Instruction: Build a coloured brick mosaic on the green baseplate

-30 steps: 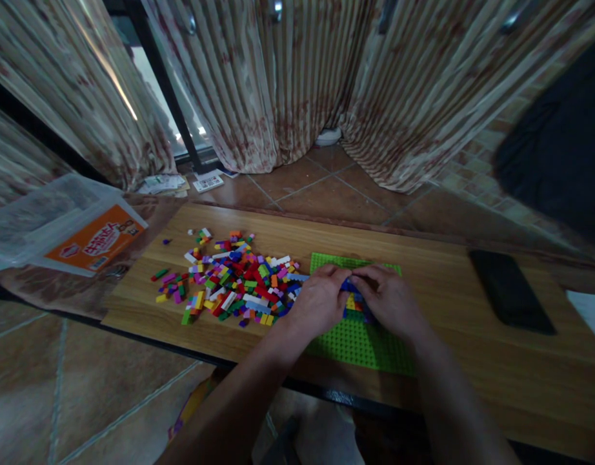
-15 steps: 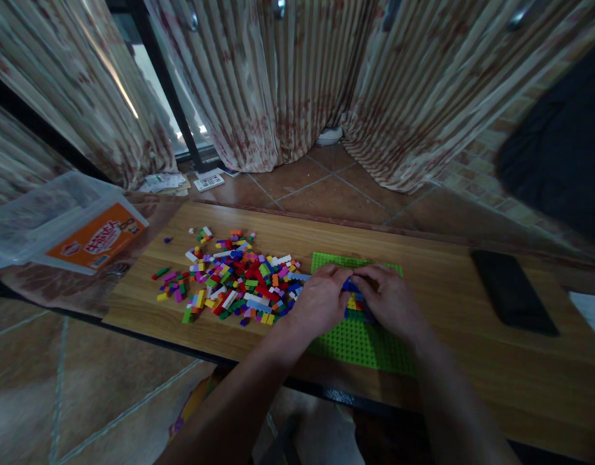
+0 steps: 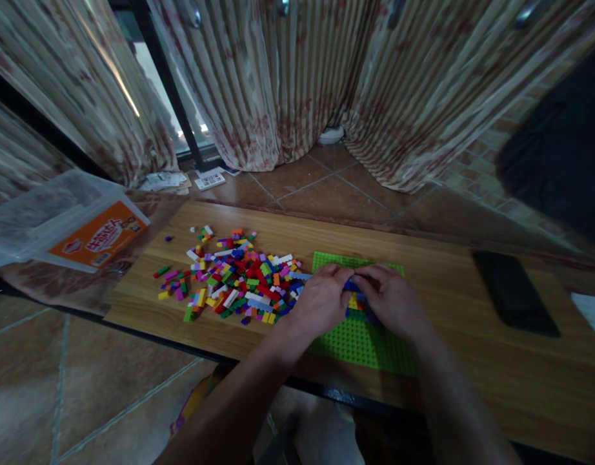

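Both forearms reach forward over the table edge [image 3: 336, 395] and angle inward, wrists low, backs of the hands upward. The left hand [image 3: 325, 294] and right hand [image 3: 385, 297] curl toward each other, fingertips pinching a mostly hidden blue toy brick [image 3: 348, 284] between them, above the green studded baseplate [image 3: 358, 349] and its multicoloured brick build [image 3: 355, 302].
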Available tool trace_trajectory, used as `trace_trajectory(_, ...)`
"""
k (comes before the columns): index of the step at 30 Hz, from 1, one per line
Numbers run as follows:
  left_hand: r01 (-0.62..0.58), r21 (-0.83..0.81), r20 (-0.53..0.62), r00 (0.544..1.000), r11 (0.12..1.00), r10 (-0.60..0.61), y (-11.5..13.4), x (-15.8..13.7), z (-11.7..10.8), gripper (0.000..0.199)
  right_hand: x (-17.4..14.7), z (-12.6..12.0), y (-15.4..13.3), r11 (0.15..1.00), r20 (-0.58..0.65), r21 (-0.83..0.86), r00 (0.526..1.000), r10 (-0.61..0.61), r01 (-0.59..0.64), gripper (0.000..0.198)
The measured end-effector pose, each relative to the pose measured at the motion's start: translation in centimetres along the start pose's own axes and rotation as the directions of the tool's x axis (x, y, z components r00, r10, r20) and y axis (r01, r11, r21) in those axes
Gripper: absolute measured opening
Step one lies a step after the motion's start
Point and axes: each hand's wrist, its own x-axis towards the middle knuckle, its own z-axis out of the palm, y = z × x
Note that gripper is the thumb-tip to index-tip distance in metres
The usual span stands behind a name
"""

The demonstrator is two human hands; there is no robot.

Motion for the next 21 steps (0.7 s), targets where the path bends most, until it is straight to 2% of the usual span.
trace_trajectory(12,-0.007,-0.058,0.018,1.0,0.998,0.008,0.06,-0.18,-0.34,0.042,0.1,-0.25,0.07,1.0,0.029,-0.002,1.0,-0.004,0.004,0.022)
trace_trajectory(21,-0.01,-0.042,0.033,0.999,0.999,0.011,0.02,-0.15,-0.48,0.04,0.07,-0.26,-0.29,1.0,0.023,-0.014,1.0,0.01,-0.01,0.023)
